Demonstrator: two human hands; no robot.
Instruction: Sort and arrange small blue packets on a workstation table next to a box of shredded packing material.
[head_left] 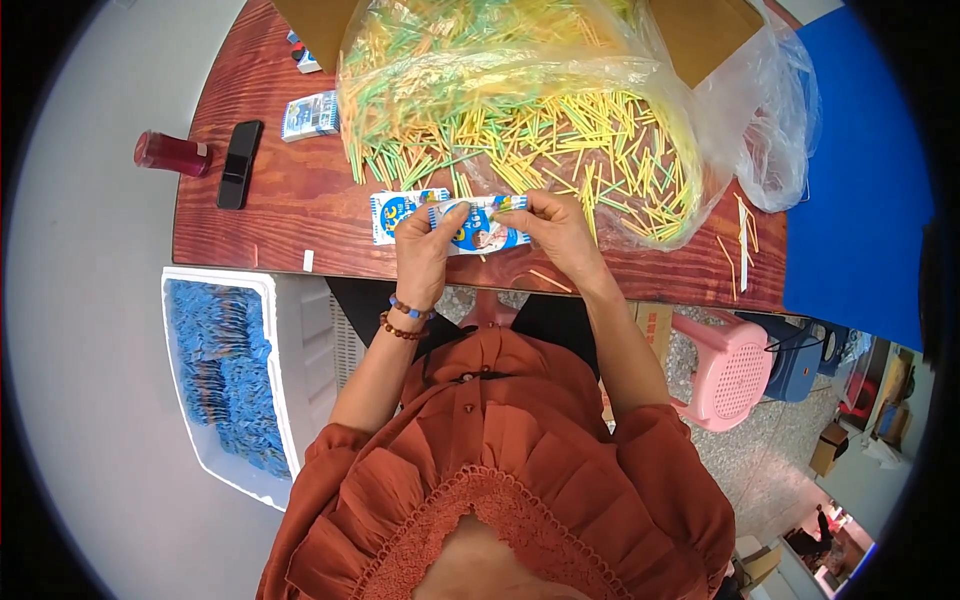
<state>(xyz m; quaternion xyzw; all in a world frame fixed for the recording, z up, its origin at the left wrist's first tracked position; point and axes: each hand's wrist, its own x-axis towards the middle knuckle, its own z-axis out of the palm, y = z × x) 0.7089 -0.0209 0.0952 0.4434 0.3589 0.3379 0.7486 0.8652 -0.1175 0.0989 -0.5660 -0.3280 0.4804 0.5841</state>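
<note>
Over the near edge of the table, both hands hold one small flat blue-and-white packet point(472, 237). My left hand point(424, 255) pinches its left part, thumb on top. My right hand point(566, 238) is closed at its right end, where a bit of green shows by the fingertips; I cannot tell whether that is a stick. Another blue-and-white packet point(386, 218) lies partly behind the left fingers. Just beyond the hands, many thin yellow, green and orange sticks point(530, 140) spill from a large clear plastic bag point(560, 75).
At left on the wooden table point(330, 215) are a phone point(240, 165), a red bottle point(170, 153) and a stack of packets point(310, 116). A white foam box point(284, 400) full of blue packets stands below left. A pink stool point(728, 375) is at right.
</note>
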